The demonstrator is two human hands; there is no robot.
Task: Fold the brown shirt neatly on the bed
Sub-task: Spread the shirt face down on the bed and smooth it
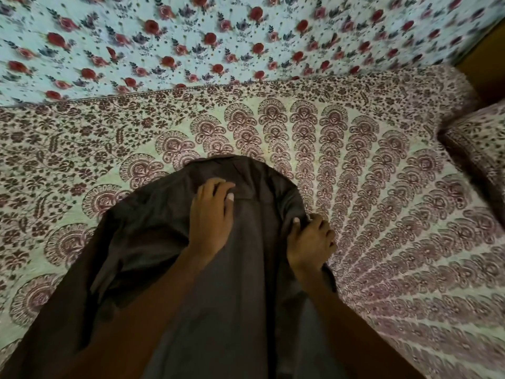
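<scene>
Because the brown shirt (153, 242) is spread lengthwise from the near edge of the bed (396, 242) toward its middle, collar end farthest away, it looks laid out for flattening before any fold. The left hand (211, 217) lies open, fingers spread, pressed flat near the collar, probably to pin the cloth. The right hand (311, 242) is curled, pinching the shirt's right edge, apparently to tug it straight. A flowered sheet (246, 36) covers the bed's far side.
</scene>
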